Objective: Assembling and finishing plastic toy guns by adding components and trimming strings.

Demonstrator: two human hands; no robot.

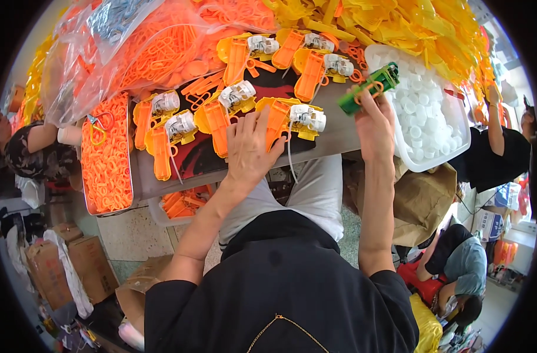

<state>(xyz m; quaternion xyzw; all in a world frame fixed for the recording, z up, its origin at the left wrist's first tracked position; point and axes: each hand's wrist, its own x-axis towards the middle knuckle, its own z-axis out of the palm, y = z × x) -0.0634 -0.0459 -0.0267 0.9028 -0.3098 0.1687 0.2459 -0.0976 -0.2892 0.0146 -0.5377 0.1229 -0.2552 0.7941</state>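
My left hand [249, 147] lies with its fingers stretched out over the half-built plastic toys, between two of them. One is a yellow-and-orange body with a white round mechanism [238, 94]; the other has a similar white mechanism [307, 118] and a thin pale wire hanging down. In my right hand [376, 126], raised near the white tub, is a green plastic piece [353, 99] with a dark far end, tilted up to the right. A small orange part shows at my fingertips on it. Several more such toy bodies [159, 150] lie in rows on the table.
A clear tub [405, 147] of white caps stands at the right. A tray [131, 191] of small orange rings, with scissors [97, 129] on top, is at the left. Bagged orange parts [174, 47] and heaped yellow parts [409, 29] fill the back. Other people sit nearby.
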